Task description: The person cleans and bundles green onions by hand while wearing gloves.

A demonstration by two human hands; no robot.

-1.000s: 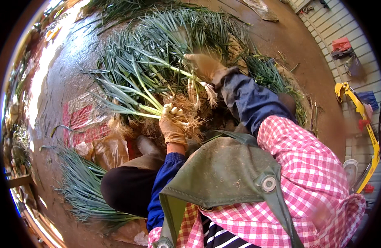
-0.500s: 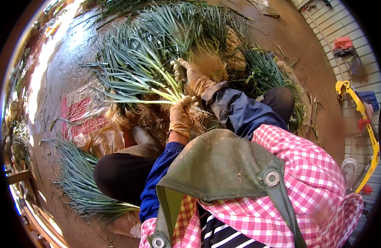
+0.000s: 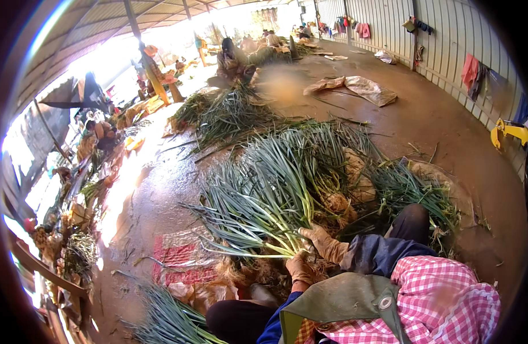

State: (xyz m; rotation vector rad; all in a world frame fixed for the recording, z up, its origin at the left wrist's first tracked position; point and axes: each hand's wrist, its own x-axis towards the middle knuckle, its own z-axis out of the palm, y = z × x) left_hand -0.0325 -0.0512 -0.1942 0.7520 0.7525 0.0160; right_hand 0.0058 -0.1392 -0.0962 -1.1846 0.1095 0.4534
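Both my hands wear tan gloves and work at a bunch of spring onions (image 3: 264, 236), its green leaves fanning to the far left. My left hand (image 3: 300, 269) is closed around the pale root ends. Just beyond and to the right, my right hand (image 3: 327, 243) is closed on the stalks; its fingertips are partly hidden. A large heap of spring onions (image 3: 275, 166) lies directly beyond the hands, with stringy brown roots (image 3: 337, 205) at its right. More spring onions (image 3: 169, 312) lie by my left knee.
A red-and-white sack (image 3: 181, 258) lies on the wet floor (image 3: 143, 212) to the left. Looser greens (image 3: 413, 192) spread by my right knee. Farther off are another heap (image 3: 232, 114), a seated person (image 3: 232, 60), a pale sack (image 3: 370, 90) and a metal wall (image 3: 447, 51) hung with clothes.
The view has tilted up, so hands and bunch sit lower in the picture and the far shed shows. Both hands stay at the bunch.
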